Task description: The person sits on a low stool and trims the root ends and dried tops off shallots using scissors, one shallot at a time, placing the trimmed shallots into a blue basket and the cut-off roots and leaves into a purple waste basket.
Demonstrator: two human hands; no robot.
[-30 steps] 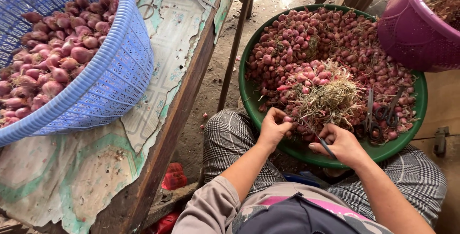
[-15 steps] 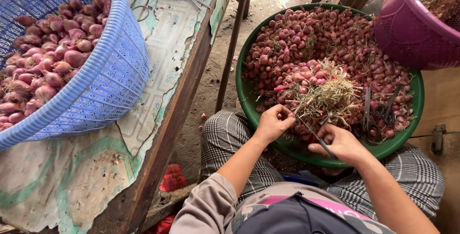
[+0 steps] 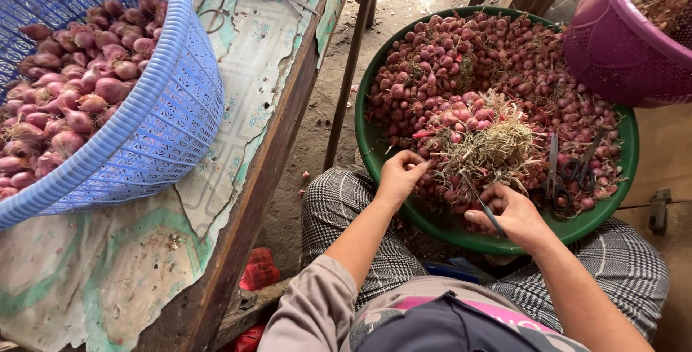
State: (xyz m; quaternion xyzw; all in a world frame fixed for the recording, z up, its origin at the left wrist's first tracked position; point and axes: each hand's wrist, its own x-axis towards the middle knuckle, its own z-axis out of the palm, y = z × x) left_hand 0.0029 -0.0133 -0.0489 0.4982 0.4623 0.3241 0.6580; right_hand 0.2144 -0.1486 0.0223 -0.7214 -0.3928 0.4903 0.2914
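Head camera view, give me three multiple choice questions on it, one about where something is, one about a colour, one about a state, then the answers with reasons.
1. Where do the scissors with black handles lie?
A. in the green basin, on the shallots
B. on the floor
C. in the purple tub

2. What colour is the basket on the table that holds peeled shallots?
A. red
B. blue
C. yellow

3. What is the right hand doing?
A. resting open on the knee
B. lifting the purple tub
C. gripping a thin dark tool

Answers: 1 A, they rest on shallots inside the green basin. 2 B, the blue basket has a latticed wall. 3 C, the right hand is closed round a thin dark tool, while the left hand pinches shallots.
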